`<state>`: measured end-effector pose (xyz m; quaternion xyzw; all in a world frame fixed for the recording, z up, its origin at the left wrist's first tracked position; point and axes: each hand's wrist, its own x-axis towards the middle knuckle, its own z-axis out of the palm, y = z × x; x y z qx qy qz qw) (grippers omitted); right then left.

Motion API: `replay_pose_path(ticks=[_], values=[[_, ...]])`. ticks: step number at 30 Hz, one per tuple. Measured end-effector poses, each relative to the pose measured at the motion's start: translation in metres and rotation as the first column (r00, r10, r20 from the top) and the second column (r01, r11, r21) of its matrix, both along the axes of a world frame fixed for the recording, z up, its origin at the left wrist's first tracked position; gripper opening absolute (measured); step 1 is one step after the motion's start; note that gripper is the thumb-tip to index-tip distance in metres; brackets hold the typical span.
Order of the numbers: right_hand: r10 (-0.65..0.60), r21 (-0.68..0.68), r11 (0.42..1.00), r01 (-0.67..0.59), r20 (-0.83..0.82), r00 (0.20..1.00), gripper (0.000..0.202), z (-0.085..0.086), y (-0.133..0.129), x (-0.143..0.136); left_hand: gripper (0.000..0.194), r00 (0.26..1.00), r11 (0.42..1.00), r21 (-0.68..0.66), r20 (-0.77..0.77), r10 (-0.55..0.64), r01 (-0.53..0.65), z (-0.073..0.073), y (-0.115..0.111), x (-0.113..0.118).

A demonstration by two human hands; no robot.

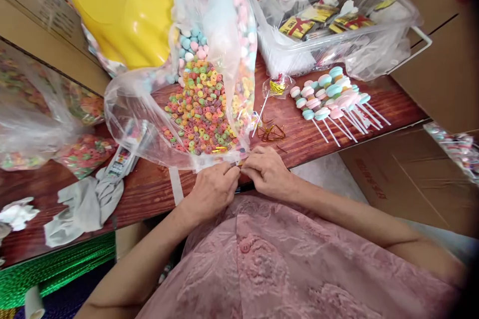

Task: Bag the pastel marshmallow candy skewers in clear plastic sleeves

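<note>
At the table's front edge my left hand (215, 185) and my right hand (270, 172) meet, fingertips almost touching. Both are closed in a pinch, and whatever is between the fingers is too small or hidden to name. Just beyond them lies a large clear plastic bag (127, 109), open toward me, with many small ring-shaped gummy candies (204, 109) spilling over it. Behind these are pastel blue, pink and white candies (192, 42). Gold twist ties (271, 132) lie loose near my right hand, beside a wrapped lollipop (279, 87) with a white stick.
Candy skewers on white sticks (329, 94) are piled at right. Behind them stands a clear plastic bin (299, 52) holding packets. A yellow scalloped container (123, 10) sits in the bag. Grey gloves (86, 204), bagged gummies (84, 152) and cardboard boxes (404, 174) surround the table.
</note>
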<state>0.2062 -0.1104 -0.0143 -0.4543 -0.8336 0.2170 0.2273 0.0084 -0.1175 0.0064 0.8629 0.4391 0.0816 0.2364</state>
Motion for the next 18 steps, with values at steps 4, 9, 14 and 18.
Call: replay_pose_path(ticks=[4,9,14,18], values=[[-0.368,0.12,0.914,0.387,-0.152,0.917,0.016,-0.009,-0.003,0.032,0.029,0.951,0.987,-0.103,0.272,0.149,-0.125,-0.002,0.002,-0.005],[-0.574,0.212,0.808,0.55,0.074,0.816,0.019,-0.028,-0.001,0.059,0.033,0.711,0.83,-0.541,0.529,0.464,-0.138,0.007,0.011,0.0],[-0.469,0.196,0.878,0.436,0.175,0.866,0.02,-0.028,0.004,0.062,0.035,0.6,0.659,-0.748,0.495,0.629,-0.075,0.003,0.01,0.004],[-0.356,0.007,0.93,0.367,-0.231,0.906,0.016,-0.012,-0.004,0.062,0.036,0.515,0.646,-0.759,0.526,0.677,-0.075,0.0,0.009,0.005]])
